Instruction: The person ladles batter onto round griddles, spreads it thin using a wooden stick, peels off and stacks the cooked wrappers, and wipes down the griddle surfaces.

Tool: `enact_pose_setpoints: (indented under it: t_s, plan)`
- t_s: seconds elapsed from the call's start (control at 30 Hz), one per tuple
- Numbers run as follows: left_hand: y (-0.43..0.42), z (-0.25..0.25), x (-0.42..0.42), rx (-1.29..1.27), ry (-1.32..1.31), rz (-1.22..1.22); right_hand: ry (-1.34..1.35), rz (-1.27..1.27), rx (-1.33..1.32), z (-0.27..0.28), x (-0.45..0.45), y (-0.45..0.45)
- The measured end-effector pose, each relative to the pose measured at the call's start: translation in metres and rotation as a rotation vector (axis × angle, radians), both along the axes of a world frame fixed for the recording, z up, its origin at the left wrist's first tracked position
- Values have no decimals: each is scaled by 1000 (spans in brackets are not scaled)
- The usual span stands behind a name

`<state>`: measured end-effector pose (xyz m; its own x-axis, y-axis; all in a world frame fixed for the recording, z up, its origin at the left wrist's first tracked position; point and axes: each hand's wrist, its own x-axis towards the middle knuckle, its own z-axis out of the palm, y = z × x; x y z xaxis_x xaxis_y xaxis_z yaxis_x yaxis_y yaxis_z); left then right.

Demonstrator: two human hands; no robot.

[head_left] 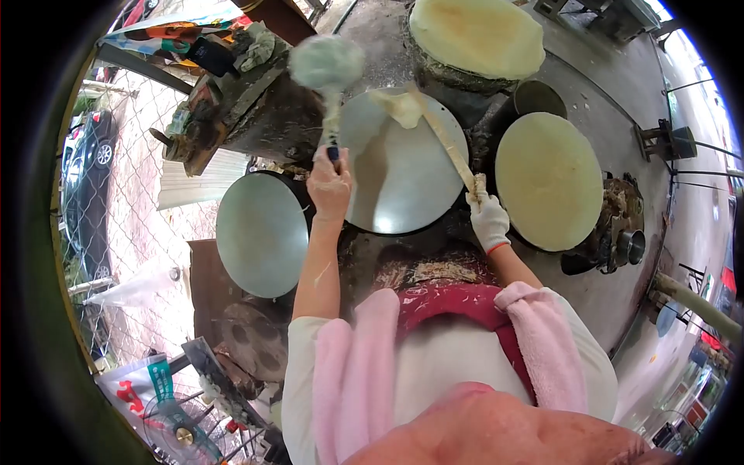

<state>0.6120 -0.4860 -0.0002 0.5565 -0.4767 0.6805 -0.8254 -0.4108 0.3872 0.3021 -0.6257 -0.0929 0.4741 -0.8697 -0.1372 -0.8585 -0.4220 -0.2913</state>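
My left hand (329, 186), bare and smeared with batter, is closed around the handle of a ladle (327, 63). The ladle's head is blurred by motion and raised at the upper left of the middle griddle (418, 178). In a white glove, my right hand (489, 222) grips the end of a long flat wooden spreader (443, 139). That spreader slants up across the griddle's right side. Its far end is at a patch of pale batter (403, 109) near the griddle's back edge. A wet-looking, darker streak crosses the griddle's left half.
Right of the middle griddle, a pale round pancake (549, 182) covers another griddle. Behind it lies a further pale pancake (477, 35). A bare griddle (262, 234) stands at the left. Farther left are a wire fence (139, 225) and a fan (184, 435).
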Motion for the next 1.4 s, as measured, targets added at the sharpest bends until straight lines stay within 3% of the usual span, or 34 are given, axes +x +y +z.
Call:
enact_pose_setpoints:
  t_s: [0.03, 0.1, 0.13, 0.2, 0.27, 0.3, 0.33, 0.37, 0.4, 0.47, 0.5, 0.53, 0.6, 0.7, 0.8, 0.83, 0.9, 0.93, 0.97, 1.03, 1.13, 1.17, 1.2, 1.27, 1.4]
  plan:
    - [6, 21, 1, -79, 48, 5, -20, -36, 37, -1, 6, 2]
    - [25, 45, -3, -206, 223, 36, -439, -138, 263, -20, 25, 16]
    - [34, 45, -3, -186, 185, 7, -648, -189, 375, -23, 36, 24]
    - [53, 35, -1, -149, 112, -47, -697, -320, 694, -12, 61, 39]
    - [86, -18, 2, -2, 532, -133, -598, -140, 443, -12, 65, 38]
    - [102, -27, 1, 131, 506, -160, -404, -88, 318, 13, 60, 35]
    - [116, -34, 0, 240, 353, -193, -213, -35, 191, 44, 54, 27]
    - [131, -41, -1, 331, 191, -223, -268, -75, 241, 51, 46, 22]
    - [144, -50, -5, 397, -92, -251, -586, -95, 96, -29, 29, 11]
    - [155, -62, -18, 61, 919, -188, -665, -104, 367, -45, 39, 26]
    - [155, -32, -22, -44, 1191, -166, -607, -150, 517, -20, 57, 38]
    - [156, -11, -28, -155, 1465, -137, -754, -123, 648, -45, 69, 42]
    - [161, 0, -38, -262, 1375, -157, -655, -8, 588, -27, 81, 43]
    - [183, 2, -47, -340, 1159, -151, -527, 11, 296, 26, 60, 12]
    - [190, -9, -51, -487, 1171, -130, -638, -77, 583, -17, 50, -10]
    - [195, -12, -55, -412, 1232, -67, -649, -68, 711, -11, 62, -4]
    - [201, -22, -61, -768, 1580, 36, -665, -53, 967, 0, 88, 11]
    - [205, -30, -62, -952, 1743, 87, -669, 19, 920, 2, 88, 6]
    - [216, -54, -65, -484, 1348, 37, -674, 89, 872, 4, 87, 0]
    - [219, -47, -77, -308, 1256, 119, -600, 173, 728, 19, 76, -28]
    - [214, -28, -96, -48, 1121, 237, -766, 44, 763, 7, 65, -81]
    - [210, -21, -102, 39, 1077, 274, -536, 181, 810, 5, 61, -89]
    - [201, -12, -108, -33, 1172, 281, -603, 257, 809, -14, 66, -79]
    - [186, 6, -122, -184, 1356, 299, -496, 247, 943, 15, 84, -62]
    - [180, -2, -141, -205, 1341, 384, -511, 414, 949, 23, 80, -95]
